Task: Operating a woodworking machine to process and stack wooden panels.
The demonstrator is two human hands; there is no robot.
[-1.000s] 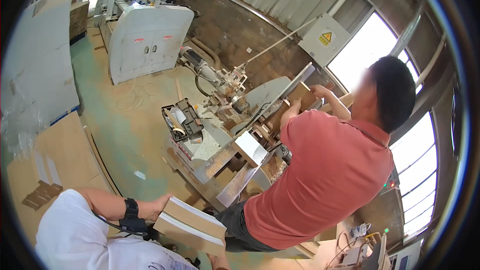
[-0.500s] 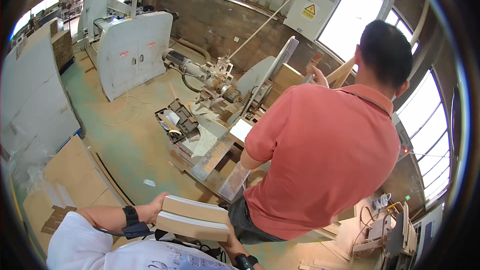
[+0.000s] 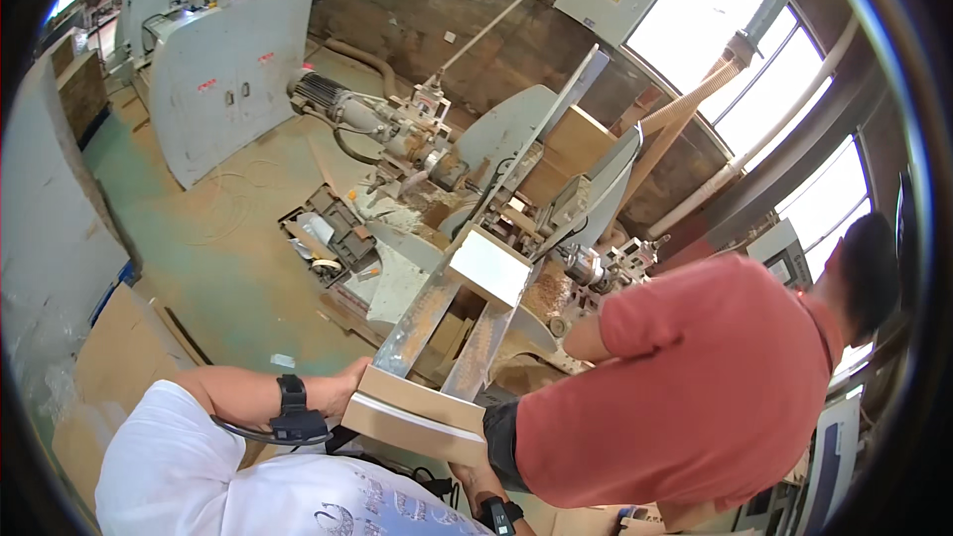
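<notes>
A stack of flat tan boards (image 3: 415, 425) with a white strip showing along the middle is held level in front of my body. My left hand (image 3: 349, 385) is closed round the stack's left end. My right hand (image 3: 473, 474) grips its right end from below, the fingers partly hidden by the boards. Just beyond the stack, two metal rails (image 3: 413, 326) run up to a machine. A white-topped block of panels (image 3: 490, 266) lies across these rails.
A person in a red shirt (image 3: 675, 387) stands close on my right. Beyond the rails is a machine with a motor (image 3: 333, 99). An open black toolbox (image 3: 336, 230) sits left of the rails. Large cardboard sheets (image 3: 124, 357) lean at the left.
The boards in my hands have come up against the near ends of the rails. The person in red has moved to the right and turned, uncovering more of the machine. My view has shifted right.
</notes>
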